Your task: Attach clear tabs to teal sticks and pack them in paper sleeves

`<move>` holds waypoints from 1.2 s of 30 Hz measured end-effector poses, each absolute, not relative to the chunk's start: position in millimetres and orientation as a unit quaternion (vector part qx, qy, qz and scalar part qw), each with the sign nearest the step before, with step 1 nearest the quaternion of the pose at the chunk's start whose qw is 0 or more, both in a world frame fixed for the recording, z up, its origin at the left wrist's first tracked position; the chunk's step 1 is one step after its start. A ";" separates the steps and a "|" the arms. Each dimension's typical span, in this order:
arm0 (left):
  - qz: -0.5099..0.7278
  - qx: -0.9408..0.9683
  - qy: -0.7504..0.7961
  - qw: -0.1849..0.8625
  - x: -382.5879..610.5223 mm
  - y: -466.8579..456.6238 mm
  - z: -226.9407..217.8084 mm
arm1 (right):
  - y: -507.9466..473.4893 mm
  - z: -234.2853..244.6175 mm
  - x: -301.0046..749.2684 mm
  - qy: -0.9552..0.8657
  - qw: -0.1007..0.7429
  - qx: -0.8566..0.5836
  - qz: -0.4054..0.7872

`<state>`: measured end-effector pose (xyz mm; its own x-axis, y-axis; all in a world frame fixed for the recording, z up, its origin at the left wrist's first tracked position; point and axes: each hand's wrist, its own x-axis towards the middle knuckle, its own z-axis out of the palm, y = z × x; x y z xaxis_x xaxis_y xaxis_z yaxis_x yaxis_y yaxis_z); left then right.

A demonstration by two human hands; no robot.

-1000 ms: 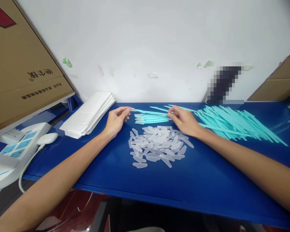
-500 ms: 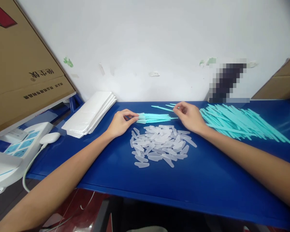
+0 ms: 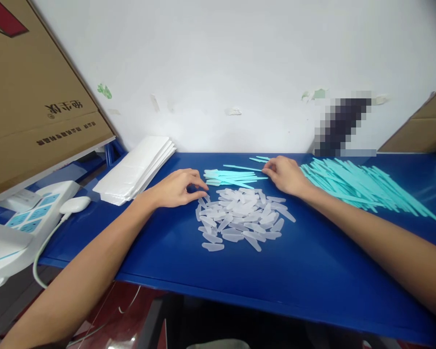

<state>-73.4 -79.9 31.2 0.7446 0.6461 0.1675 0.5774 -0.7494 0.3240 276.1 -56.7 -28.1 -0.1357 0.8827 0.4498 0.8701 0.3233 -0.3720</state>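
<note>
My right hand (image 3: 284, 174) pinches one end of a slim turquoise eyebrow razor (image 3: 241, 167), which points left above the table. Close below it lies a small bundle of turquoise razors (image 3: 234, 178), paler at their left ends. My left hand (image 3: 179, 188) is at the left edge of a heap of small translucent blade caps (image 3: 240, 215); its thumb and forefinger are slightly apart, and I see nothing held between them. Behind my right hand, two more razors (image 3: 259, 159) lie near the wall. A large pile of turquoise razors (image 3: 363, 184) spreads to the right of that hand.
A stack of white flat packs (image 3: 134, 169) lies at the left rear. A power strip (image 3: 39, 213) with a white plug and cable stands at the left. Cardboard boxes (image 3: 39, 87) flank the blue table (image 3: 218, 271), with a white wall behind.
My left hand has let go of the razor bundle and moved slightly down and left, to the caps. The bundle's razors have fanned out. The razor at my right hand now lies more level.
</note>
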 end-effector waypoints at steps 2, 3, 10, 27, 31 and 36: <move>0.136 0.921 0.323 0.168 -74.0 -78.7 31.5 | -56.5 -31.3 276.1 -0.756 0.301 -0.581 -0.005; 0.141 0.918 0.321 0.186 -74.0 -77.9 30.8 | -57.0 -32.4 275.8 -0.756 0.301 -0.581 -0.010; 0.164 0.893 0.340 0.244 -68.5 -77.4 24.2 | -77.2 -21.6 267.3 -0.764 0.362 -0.532 0.045; 0.365 0.801 0.448 0.158 -56.3 -73.2 0.5 | -87.9 -17.0 262.4 -0.803 0.358 -0.474 0.057; 0.372 0.804 0.440 0.150 -55.5 -74.7 0.5 | -88.8 -16.9 261.2 -0.803 0.358 -0.472 0.056; 0.385 0.809 0.422 0.140 -48.7 -77.9 -0.7 | -92.3 -13.6 258.4 -0.814 0.357 -0.455 0.051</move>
